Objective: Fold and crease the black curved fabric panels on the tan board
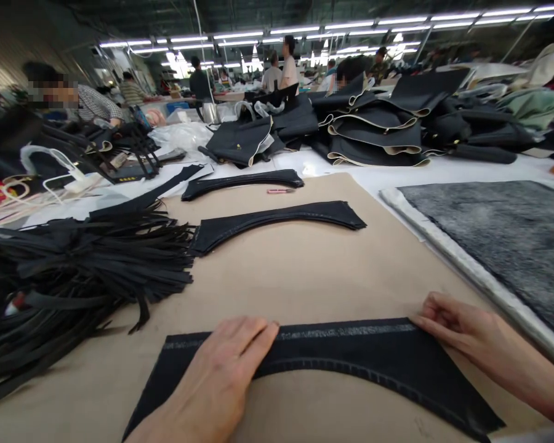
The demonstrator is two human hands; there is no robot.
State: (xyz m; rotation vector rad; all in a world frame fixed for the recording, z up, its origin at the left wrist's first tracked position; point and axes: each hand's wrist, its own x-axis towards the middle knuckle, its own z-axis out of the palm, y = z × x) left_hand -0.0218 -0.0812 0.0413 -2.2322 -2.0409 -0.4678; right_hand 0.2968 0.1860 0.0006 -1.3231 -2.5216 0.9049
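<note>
A black curved fabric piece lies on the brown paper-covered table in front of me. A grey speckled strip runs along its straight far edge, and short pale marks follow its inner curve. My left hand rests flat on the left part of this piece, fingers stretched and close together. At the far right corner, my right hand pinches the edge between thumb and fingers. Farther back lie a stack of similar black curved pieces and another such stack.
A heap of black strips spreads over the table's left side. Small pink-handled snips lie by the farther stack. To the right is a grey fuzzy sheet. Black pieces with pale edges are piled behind; several people work beyond.
</note>
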